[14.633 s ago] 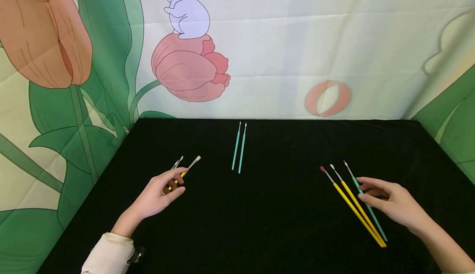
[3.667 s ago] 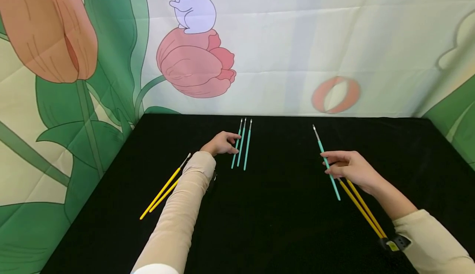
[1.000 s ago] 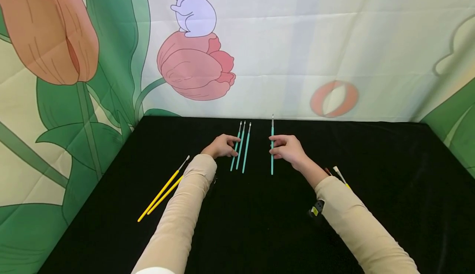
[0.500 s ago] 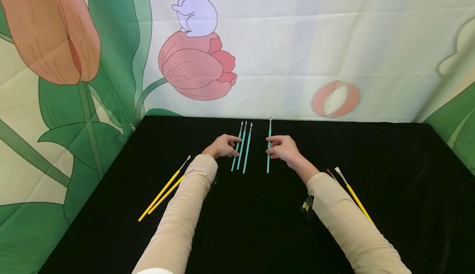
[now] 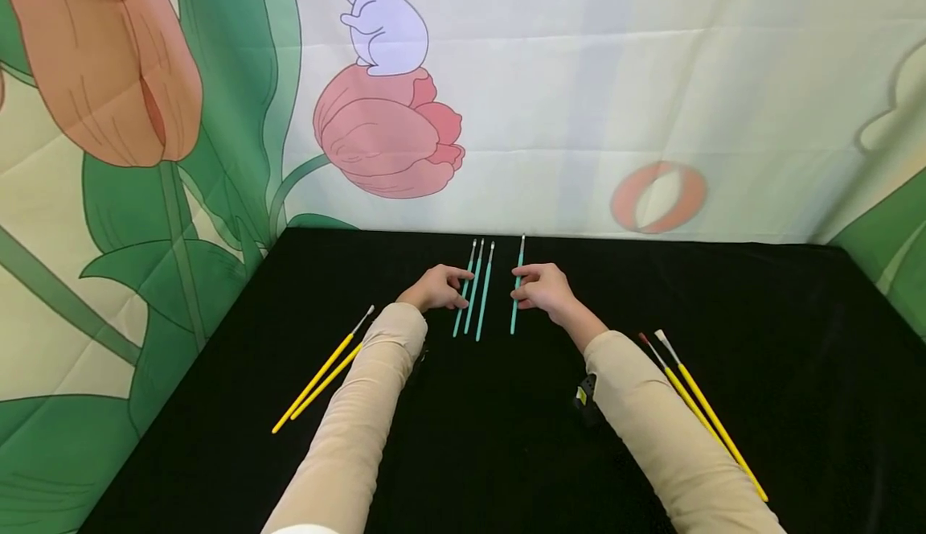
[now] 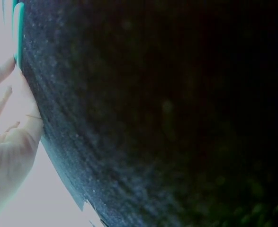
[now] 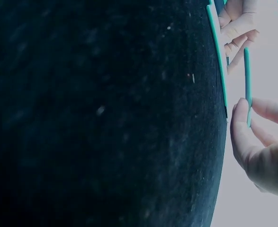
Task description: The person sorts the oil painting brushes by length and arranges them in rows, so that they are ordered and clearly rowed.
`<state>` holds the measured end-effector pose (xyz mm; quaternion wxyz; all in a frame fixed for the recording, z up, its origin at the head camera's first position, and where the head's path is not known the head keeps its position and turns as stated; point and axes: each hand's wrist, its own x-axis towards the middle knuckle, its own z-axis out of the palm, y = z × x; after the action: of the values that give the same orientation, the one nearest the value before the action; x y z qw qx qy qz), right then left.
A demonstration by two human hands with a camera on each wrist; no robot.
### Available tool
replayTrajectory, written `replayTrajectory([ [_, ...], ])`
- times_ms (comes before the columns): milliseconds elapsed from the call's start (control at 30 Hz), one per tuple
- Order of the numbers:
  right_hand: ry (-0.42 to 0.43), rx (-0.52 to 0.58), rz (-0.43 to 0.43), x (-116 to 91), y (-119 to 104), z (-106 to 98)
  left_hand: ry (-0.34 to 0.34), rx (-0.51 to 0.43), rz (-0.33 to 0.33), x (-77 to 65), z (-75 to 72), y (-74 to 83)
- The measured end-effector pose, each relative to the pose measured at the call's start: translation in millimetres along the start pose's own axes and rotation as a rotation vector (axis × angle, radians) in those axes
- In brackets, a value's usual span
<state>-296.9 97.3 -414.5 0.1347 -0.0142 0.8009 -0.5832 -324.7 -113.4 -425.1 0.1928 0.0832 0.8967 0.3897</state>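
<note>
Turquoise brush [image 5: 517, 283] is in the right hand [image 5: 547, 287], pinched mid-handle between thumb and fingers, bristle end toward the backdrop, handle end toward the person. Right wrist view has its handle end sticking out past the fingertips against a washed-out background; can't tell if it touches the cloth. Just left of it, with a gap, three more turquoise brushes sit side by side, bristle ends also toward the backdrop, all with a slight lean. Right one of the three [image 5: 485, 293] and middle one [image 5: 475, 285] have no fingers on them. Leftmost one [image 5: 458, 322] is pinched by the left hand [image 5: 436, 287], thumb nearer the handle end, index finger nearer the bristles; left wrist view shows the same thumb-and-finger contact at the frame edge. Both hands are near the far edge of the black cloth [image 5: 499, 437], facing each other across the turquoise group. By the left sleeve [image 5: 347, 437]: two yellow brushes, one whole [image 5: 313, 384], pale head visible, the other [image 5: 327, 382] with its head end hidden by the arm. By the right sleeve [image 5: 665, 429]: yellow brush with a red-brown head [image 5: 690, 401], lower handle covered by the sleeve, next to a yellow brush with a pale flat head [image 5: 723, 433]. Behind it all: pale backdrop [image 5: 535, 116] with printed tulips and a white animal.
</note>
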Motion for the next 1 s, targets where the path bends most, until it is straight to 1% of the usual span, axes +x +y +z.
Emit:
replayTrajectory([
  [200, 0.002, 0.005, 0.005, 3.9, 1.1, 8.2, -0.005, 0.005, -0.012, 0.4, 1.8, -2.0],
  [433, -0.011, 0.023, 0.005, 5.7, -1.6, 16.9, 0.004, 0.018, -0.008, -0.4, 1.8, -3.2],
  [567, -0.014, 0.02, 0.015, 7.5, -2.2, 19.5, -0.005, 0.019, -0.004, 0.1, 1.2, -2.9],
  [800, -0.014, 0.017, 0.015, 12.1, -2.0, 23.1, -0.001, 0.035, -0.01, 1.2, 0.4, -2.3],
  [1000, -0.021, -0.006, 0.018, 13.8, -2.3, 27.0, 0.0, 0.023, -0.014, 1.4, 0.2, -0.6],
])
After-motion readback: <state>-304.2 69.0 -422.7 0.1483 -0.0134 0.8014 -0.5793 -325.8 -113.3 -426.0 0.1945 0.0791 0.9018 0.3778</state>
